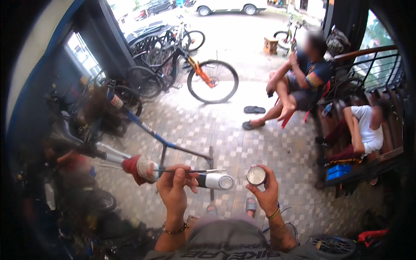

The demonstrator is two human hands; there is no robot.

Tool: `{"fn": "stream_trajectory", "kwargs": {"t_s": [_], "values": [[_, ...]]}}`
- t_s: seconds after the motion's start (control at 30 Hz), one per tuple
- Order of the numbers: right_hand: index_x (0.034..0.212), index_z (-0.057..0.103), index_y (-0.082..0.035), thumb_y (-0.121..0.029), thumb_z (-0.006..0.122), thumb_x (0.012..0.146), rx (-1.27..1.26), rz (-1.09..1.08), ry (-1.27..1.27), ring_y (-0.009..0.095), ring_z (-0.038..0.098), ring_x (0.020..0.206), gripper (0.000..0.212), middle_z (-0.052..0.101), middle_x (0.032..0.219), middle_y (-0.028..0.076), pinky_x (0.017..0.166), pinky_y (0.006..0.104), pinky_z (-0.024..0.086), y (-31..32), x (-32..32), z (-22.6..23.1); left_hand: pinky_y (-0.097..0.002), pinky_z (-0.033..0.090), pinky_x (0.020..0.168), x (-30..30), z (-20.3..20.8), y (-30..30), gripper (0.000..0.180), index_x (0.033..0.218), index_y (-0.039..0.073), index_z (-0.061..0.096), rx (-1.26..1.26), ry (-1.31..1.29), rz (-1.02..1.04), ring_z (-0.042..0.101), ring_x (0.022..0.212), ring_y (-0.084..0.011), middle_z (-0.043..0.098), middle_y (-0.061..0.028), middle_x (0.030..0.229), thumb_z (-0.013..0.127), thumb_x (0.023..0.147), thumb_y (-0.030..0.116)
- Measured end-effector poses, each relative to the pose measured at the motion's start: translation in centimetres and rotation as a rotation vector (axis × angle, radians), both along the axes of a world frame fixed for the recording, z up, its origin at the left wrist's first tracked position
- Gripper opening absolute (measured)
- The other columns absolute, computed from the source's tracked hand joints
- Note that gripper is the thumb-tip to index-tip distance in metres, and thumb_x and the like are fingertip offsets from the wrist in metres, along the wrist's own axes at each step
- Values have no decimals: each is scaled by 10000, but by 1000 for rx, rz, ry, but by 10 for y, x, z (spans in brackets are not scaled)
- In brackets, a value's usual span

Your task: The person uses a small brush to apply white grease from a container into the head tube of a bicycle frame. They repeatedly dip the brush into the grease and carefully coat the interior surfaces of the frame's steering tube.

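My left hand [175, 184] is closed on a thin brush [210, 171] with a dark handle and a pale tip that points right. Just beneath the brush lies the open round end of a silver-white bicycle frame tube [221, 182], which has a black band. Behind my left fingers, a red and pale cloth [141, 169] is wrapped round the frame. To the right of the tube end, my right hand [268, 193] grips a small round tub [256, 175] between thumb and fingers. Its open top faces up and shows a cream-coloured paste.
A blue repair stand [167, 143] reaches over the tiled floor [242, 147] on the left. Ahead stands a bicycle with an orange fork [201, 73]. Two people sit on the right, one on a bench [390, 154] near a blue box [338, 172]. A wheel [333, 247] lies at lower right.
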State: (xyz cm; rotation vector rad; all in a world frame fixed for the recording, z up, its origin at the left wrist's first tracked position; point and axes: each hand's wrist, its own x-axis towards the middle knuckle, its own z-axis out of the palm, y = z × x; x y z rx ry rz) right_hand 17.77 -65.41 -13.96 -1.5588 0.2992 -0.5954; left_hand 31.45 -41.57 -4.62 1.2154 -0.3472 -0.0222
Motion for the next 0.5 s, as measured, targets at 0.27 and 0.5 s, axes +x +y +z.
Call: {"fn": "stream_trajectory", "kwargs": {"t_s": [0.27,0.5], "values": [[1499,554,14,-43,920,842,-25,-66,-8,233,663,1313,754,677,1408,163,1124,377,534,98,-9,39,-257,490,487,55,-12,43,269,1135,-6,675,-132,33,76,646,647,-134,757,-164,895,580,1147,245],[1481,403,3,-19,813,949,349,5,-52,318,722,1242,672,689,1365,236,1097,444,575,153,-34,21,-265,540,524,31,-24,47,238,1115,-71,689,-259,80,-177,693,657,-171,758,-205,877,602,1085,149]]}}
